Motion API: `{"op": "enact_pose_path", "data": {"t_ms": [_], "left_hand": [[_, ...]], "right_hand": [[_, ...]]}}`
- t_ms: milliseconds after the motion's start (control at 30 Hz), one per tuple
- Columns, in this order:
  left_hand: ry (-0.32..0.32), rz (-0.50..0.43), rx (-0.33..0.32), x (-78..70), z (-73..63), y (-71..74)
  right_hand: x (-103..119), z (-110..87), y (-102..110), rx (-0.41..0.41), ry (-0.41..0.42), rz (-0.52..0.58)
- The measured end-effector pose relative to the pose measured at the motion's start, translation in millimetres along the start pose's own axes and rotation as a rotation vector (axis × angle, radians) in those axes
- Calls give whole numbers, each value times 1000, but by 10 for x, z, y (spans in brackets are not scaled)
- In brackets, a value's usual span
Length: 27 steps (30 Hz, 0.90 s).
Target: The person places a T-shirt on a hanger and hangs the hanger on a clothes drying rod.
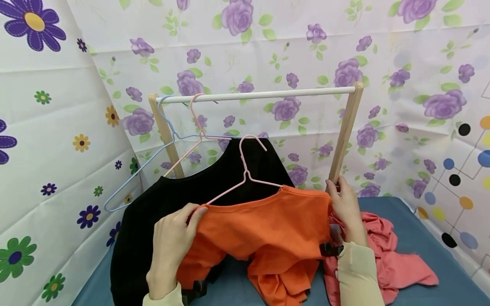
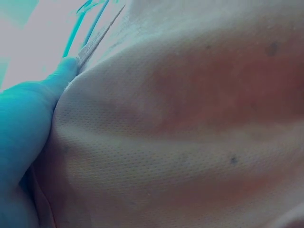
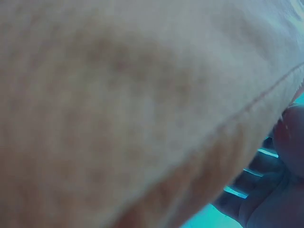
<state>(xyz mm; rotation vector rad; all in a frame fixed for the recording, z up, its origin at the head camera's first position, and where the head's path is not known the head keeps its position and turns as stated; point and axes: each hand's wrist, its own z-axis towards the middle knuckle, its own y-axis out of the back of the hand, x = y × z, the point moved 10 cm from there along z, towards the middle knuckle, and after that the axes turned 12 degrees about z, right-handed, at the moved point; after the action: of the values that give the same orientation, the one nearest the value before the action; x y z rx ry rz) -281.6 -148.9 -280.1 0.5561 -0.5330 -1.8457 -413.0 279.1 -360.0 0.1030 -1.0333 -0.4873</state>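
An orange shirt is spread between the two hands, its neckline running along the top. A pink hanger stands up out of that neckline, hook free of the rail, with its lower arms going into the cloth. At the neckline's left end, my left hand pinches the fabric beside the hanger's arm. My right hand holds the shirt's far right edge, close by the rack's post; its fingertips are partly hidden. Pale cloth fills most of both wrist views, with the left thumb at its edge.
A wooden rack with a white rail stands behind. From the rail's left end hang a blue hanger and another pink hanger, beside a black shirt. A crumpled pink garment lies right on the blue surface.
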Motion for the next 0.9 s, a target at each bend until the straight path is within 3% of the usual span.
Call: {"op": "enact_pose_path", "data": {"t_ms": [500,900], "left_hand": [[70,41,-23,21,18,178],[72,62,-145,51,111,347]], "right_hand": [[-1,-7,15,-21,-16,-39],[-58,-35,-21,-30,-27,-9]]}}
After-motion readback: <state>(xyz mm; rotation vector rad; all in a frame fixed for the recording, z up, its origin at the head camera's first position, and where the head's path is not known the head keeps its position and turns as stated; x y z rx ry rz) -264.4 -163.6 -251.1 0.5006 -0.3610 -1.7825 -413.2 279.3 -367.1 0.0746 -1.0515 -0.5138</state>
